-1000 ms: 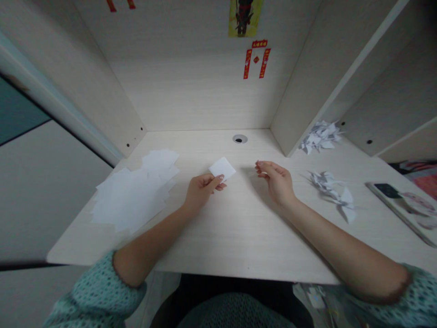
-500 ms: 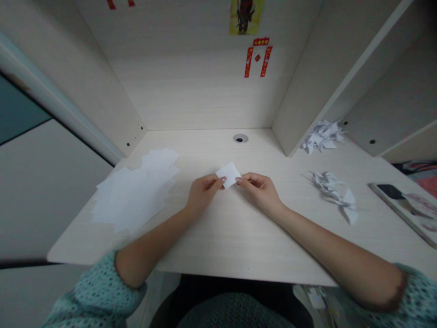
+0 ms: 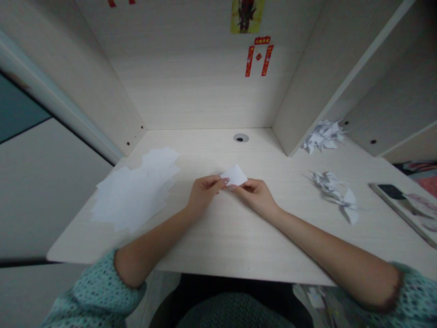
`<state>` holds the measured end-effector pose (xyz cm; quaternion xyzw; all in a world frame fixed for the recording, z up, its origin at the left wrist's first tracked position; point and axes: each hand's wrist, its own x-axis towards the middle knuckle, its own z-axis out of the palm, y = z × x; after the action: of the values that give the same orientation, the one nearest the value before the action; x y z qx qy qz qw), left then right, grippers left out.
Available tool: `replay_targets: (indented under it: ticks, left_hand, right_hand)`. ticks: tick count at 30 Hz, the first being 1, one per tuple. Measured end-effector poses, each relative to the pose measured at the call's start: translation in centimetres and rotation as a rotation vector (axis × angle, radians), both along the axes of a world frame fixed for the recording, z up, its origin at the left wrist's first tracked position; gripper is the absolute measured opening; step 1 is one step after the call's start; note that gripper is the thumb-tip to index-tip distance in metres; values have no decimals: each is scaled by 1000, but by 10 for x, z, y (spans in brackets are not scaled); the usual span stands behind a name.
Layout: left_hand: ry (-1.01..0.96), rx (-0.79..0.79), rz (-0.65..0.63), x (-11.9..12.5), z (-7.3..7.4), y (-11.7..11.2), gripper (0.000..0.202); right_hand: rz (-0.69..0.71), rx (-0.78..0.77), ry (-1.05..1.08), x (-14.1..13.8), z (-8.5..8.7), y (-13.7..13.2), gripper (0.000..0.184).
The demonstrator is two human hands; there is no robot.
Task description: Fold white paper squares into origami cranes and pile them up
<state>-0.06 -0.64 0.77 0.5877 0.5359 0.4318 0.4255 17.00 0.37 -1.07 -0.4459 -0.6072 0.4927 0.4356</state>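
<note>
A small square of white paper point(image 3: 235, 174) is held just above the desk, in the middle of the view. My left hand point(image 3: 204, 190) pinches its left corner between thumb and fingers. On the near and right side, my right hand point(image 3: 256, 195) grips the same paper, its thumb close to the left thumb. The paper's near corner is partly hidden behind the thumbs. Left of my hands lies a spread of overlapping white paper sheets point(image 3: 131, 196). Off to the right, a loose cluster of folded white paper pieces point(image 3: 336, 191) rests on the desk.
A second heap of folded paper pieces point(image 3: 322, 135) sits by the upright divider point(image 3: 303, 109) at the back right. A phone point(image 3: 406, 212) lies near the right edge. The desk point(image 3: 218, 246) has a round cable hole point(image 3: 241, 138) toward the back panel.
The paper has turned slightly and shifted a little right. My right thumb has moved left along its near edge, toward my left thumb.
</note>
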Motion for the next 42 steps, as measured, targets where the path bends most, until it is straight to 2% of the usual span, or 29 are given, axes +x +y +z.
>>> replay_targets:
  ticks: [6,11,16,21,28,36,38,41,42]
  left_hand:
    - [-27,-20,-33,0,3,-1,30]
    - [-73,-56,16,-1,4,-2,31]
    - [-139,-49,29,0,5,-2,34]
    - [-159,-16,49,0,5,-2,37]
    - [-297,-32,74,-2,5,-1,20]
    - [-350,-33,113,2,4,-3,22]
    - [-407,-43,147,-2,5,1,22]
    - [-521,-41,335,-14,8,10,31]
    - [-507,-2,380,-17,9,13,32]
  right_hand:
    - [-47,39,-52,1,-2,0,33]
    - [-2,120,-98,3,-1,-1,31]
    - [4,106,-89,1,3,-1,31]
    - [-2,156,-85,1,3,-1,28]
    - [-33,230,-138,2,1,-1,27]
    - [-9,234,-128,4,5,-1,25]
    - [0,239,-116,4,5,-3,24]
    - [44,221,-92,4,-1,-2,23]
    - [15,178,-65,4,-3,-2,26]
